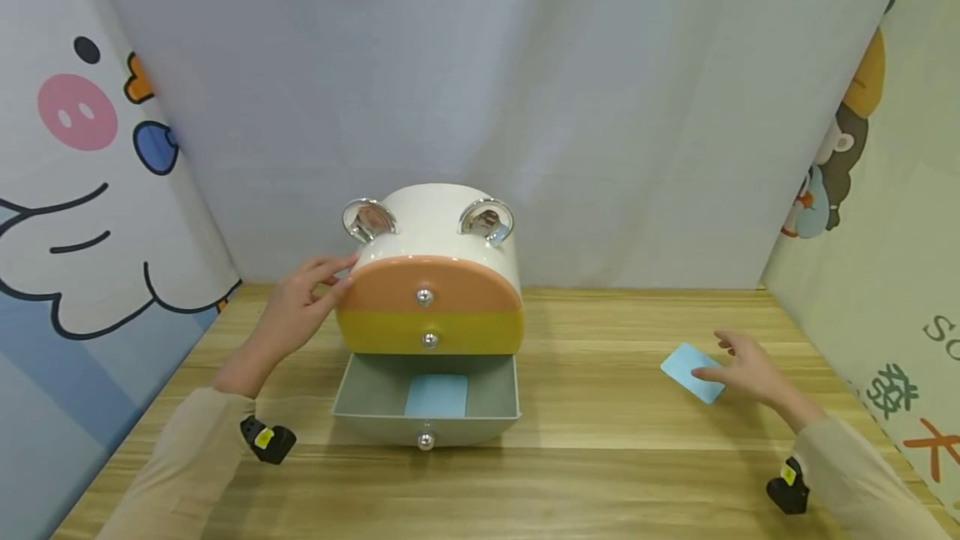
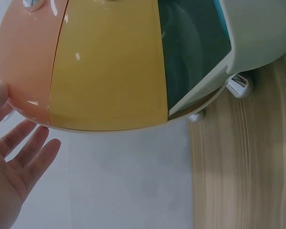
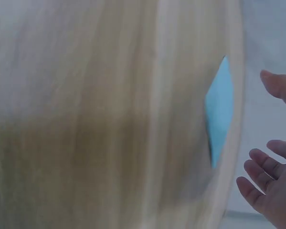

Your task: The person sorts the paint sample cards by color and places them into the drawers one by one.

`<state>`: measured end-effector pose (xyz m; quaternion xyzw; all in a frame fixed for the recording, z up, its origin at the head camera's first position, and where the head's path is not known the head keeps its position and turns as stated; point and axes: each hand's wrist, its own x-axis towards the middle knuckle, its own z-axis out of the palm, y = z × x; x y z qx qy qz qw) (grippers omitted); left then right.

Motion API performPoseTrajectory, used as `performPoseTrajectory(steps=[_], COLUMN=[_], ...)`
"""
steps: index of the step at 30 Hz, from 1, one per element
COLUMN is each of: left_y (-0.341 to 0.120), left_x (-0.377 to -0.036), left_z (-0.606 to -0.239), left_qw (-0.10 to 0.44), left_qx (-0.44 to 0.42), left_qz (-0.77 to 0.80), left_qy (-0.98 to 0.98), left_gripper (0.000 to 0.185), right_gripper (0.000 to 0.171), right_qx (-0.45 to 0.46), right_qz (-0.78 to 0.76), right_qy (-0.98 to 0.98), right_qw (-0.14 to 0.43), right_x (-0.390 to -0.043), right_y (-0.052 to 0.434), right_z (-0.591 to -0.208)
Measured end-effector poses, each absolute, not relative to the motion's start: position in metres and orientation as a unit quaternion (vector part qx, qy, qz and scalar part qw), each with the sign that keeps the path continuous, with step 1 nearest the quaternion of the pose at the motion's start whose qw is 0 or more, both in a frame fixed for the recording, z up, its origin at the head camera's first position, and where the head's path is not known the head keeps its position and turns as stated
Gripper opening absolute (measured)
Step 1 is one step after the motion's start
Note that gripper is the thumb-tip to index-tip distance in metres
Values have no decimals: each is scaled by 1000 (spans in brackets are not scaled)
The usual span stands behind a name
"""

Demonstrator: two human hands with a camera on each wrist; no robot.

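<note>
A small cabinet [image 1: 435,219] with a white rounded top and two silvery ear-like rings stands left of centre in the head view. Its orange drawer [image 1: 390,290] and yellow drawer [image 1: 382,332] are closed, while the grey-green bottom drawer [image 1: 375,430] is pulled out with a light blue card [image 1: 437,397] inside. My left hand [image 1: 294,311] touches the cabinet's upper left side, thumb by the orange front, fingers spread in the left wrist view. At right, another blue card [image 1: 684,367] lies on the table; my right hand [image 1: 753,372] hovers over it, fingers apart, seemingly not gripping it.
The wooden table [image 1: 585,482] carries the cabinet and the loose card. A plain grey curtain [image 1: 600,107] hangs behind. Cartoon-printed sheets border the left [image 1: 45,232] and right [image 1: 862,273] sides. Each forearm wears a small black wrist device [image 1: 277,444].
</note>
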<state>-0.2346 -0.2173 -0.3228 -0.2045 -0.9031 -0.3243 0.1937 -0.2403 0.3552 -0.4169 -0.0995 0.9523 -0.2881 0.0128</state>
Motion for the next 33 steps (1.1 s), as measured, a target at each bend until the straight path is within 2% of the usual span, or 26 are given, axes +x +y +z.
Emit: performPoseTrajectory(steps=[7,17,24,29,33], left_y=[-217,-217,-216,-216,-216], left_x=[-235,-235,-235,-234,-234], left_z=[-324,-324,-323,-322,-322], left_qw=[191,187,190,182,179], left_qx=[-200,-194,-199,-194,-191], left_qz=[-326,-331,-327,-328,-328], left_qy=[-904,-904,-904,-906,-908], left_gripper=[38,39,38,39,40], right_gripper=[96,94,86,83,72], right_qx=[-77,-88,-72,-63,-65], right_qz=[-239,-224,-223,-228,-272], right_qy=[967,970,971,971,960], right_qw=[47,29,40,26,25], right_x=[-244,-245,-246,-248,-248], right_y=[364,362,365,367,366], right_z=[-439,-442,-439,-441,-439])
